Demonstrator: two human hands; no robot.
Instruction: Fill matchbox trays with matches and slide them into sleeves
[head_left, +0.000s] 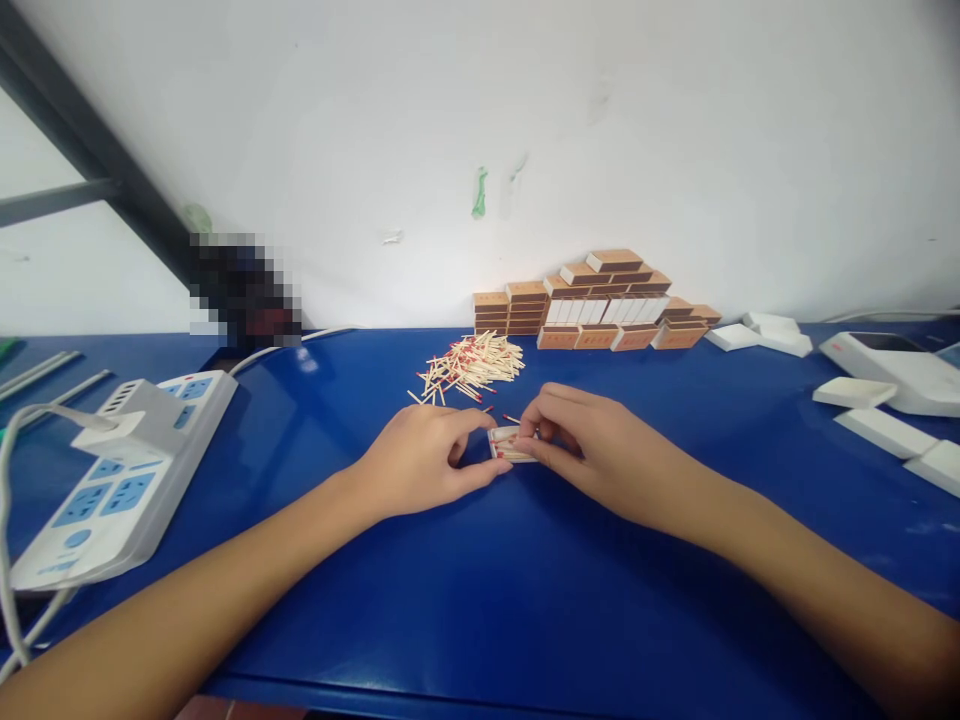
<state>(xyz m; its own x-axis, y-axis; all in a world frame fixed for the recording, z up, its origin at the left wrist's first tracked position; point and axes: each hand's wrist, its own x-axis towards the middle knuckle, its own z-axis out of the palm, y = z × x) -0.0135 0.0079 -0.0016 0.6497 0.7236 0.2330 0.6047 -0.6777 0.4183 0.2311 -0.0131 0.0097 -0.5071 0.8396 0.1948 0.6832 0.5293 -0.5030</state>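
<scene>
A small white matchbox tray lies on the blue table, with several red-headed matches inside it. My left hand grips the tray's left end between thumb and forefinger. Over the tray's right part, my right hand is closed in a pinch, its fingertips at the matches. Whether a match is between those fingertips is too small to make out. Just behind the tray, a loose match or two lie on the table. Farther back is a heap of loose matches.
Stacked matchboxes stand against the wall. White tray-like pieces and a white device lie at the right. A power strip with a plugged-in adapter and cables occupies the left side. The blue table's front edge shows below.
</scene>
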